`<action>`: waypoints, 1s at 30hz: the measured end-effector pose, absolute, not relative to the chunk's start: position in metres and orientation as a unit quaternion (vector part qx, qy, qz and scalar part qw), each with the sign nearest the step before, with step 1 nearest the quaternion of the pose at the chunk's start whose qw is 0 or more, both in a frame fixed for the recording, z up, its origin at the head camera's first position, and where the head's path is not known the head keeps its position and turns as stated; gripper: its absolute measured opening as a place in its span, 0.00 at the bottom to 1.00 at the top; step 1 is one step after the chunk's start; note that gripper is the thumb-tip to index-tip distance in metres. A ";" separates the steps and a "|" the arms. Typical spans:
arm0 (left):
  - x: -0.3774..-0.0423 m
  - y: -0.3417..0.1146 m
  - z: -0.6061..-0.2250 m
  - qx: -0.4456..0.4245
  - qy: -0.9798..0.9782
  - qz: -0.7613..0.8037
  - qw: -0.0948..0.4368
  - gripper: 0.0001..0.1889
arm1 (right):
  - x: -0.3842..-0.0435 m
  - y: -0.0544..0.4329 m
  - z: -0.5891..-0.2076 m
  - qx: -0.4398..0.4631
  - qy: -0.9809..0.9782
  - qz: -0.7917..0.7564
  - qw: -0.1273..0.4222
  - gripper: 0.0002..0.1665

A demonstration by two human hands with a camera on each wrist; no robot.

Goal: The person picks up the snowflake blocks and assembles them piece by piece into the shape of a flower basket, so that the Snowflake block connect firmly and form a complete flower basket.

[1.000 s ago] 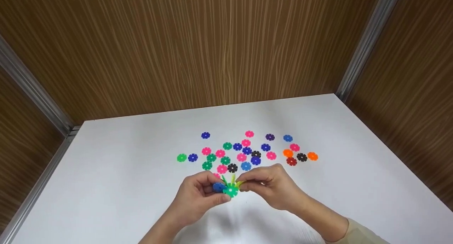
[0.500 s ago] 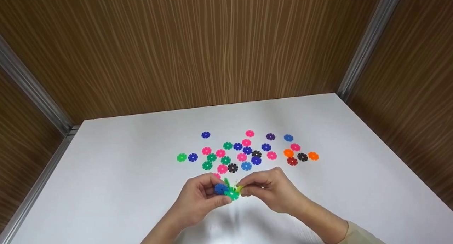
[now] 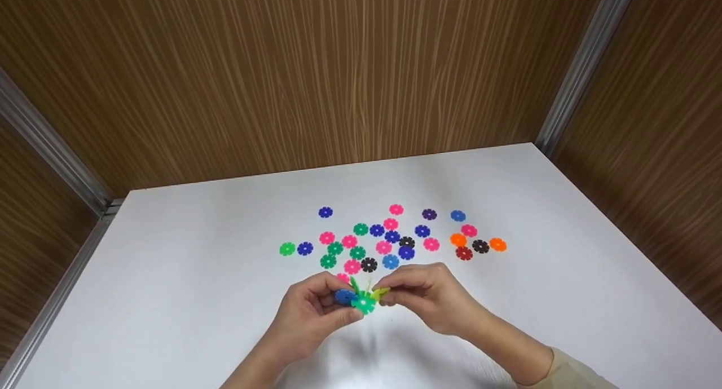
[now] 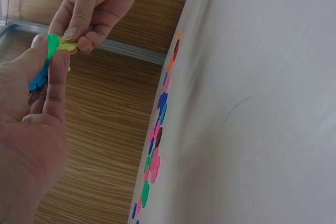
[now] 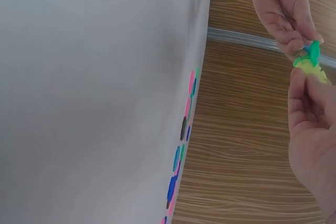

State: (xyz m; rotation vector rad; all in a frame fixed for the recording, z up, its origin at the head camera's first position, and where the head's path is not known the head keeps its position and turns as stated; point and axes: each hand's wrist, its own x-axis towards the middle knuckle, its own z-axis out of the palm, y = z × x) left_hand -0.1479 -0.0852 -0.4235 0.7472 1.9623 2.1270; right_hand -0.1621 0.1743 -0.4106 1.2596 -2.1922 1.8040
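Observation:
Between the two hands is a small cluster of notched plastic snowflake discs joined at their slots. A green disc [image 3: 364, 303] faces the head camera, with a blue disc [image 3: 344, 297] on its left and a yellow disc [image 3: 381, 294] on its right. My left hand [image 3: 313, 315] pinches the green and blue part between thumb and fingers. The thumb and fingertips of my right hand [image 3: 431, 299] pinch the yellow disc, which meets the green disc's edge in the right wrist view. Another green disc [image 3: 354, 283] stands edge-on behind.
Loose discs lie scattered on the white table [image 3: 197, 276] beyond the hands, among them a black disc [image 3: 369, 265], a light green disc [image 3: 287, 249] and an orange disc [image 3: 498, 244]. Wood-grain panels [image 3: 338, 73] rise behind and at both sides.
The held cluster has turned and shifted slightly, dipping and then rising again. The yellow disc at the right hand now shows more of its face. The loose discs keep their places.

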 end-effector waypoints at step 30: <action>-0.157 -0.107 -0.430 0.135 0.690 0.706 0.086 0.17 | -0.246 0.213 -0.442 0.186 -0.884 0.427 -0.038 0.19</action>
